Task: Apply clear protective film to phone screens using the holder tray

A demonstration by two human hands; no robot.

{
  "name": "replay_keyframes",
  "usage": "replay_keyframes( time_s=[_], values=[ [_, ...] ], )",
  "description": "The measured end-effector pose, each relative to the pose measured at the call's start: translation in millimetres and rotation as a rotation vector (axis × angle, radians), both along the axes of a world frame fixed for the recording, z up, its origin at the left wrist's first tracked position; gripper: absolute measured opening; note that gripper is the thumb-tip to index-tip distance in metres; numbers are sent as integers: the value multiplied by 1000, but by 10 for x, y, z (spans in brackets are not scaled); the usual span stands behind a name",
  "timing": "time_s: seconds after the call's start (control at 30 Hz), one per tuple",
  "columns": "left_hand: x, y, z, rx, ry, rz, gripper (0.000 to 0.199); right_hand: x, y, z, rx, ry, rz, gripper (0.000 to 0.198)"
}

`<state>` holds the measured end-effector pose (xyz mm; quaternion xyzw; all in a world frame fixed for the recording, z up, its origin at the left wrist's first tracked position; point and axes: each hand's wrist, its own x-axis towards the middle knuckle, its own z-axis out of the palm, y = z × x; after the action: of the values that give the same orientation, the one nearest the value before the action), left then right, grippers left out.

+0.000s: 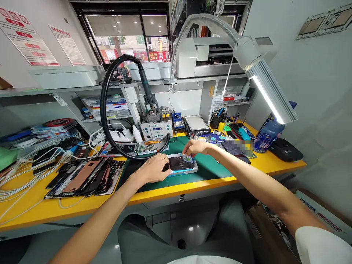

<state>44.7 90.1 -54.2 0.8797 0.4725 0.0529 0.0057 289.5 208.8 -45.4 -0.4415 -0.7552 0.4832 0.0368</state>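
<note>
A dark-screened phone [177,164] lies on a flat white and blue block [183,172] on the green mat [211,171]. My left hand [156,168] is closed around the left end of the phone, its thumb along the near side and its fingers over the far side. Over the phone's right end, my right hand [194,147] is pinched, fingertips down. Just beneath those fingertips is a small clear, shiny piece [188,158]; whether it is film or something else is too small to tell.
A black hose [103,106] from the hot-air station [156,128] loops close to my left hand. A lit lamp [271,91] hangs at right. Phone parts [88,176] and white cables lie left. A phone [235,151], blue bottle [268,134] and black case [286,149] are right.
</note>
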Motion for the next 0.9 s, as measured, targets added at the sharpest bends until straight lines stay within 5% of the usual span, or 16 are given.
replay_keyframes(
  time_s=[0.9],
  values=[
    [68, -13, -20, -7, 37, -1, 32, -100, -60, 272, -161, -81, -2, 14]
  ],
)
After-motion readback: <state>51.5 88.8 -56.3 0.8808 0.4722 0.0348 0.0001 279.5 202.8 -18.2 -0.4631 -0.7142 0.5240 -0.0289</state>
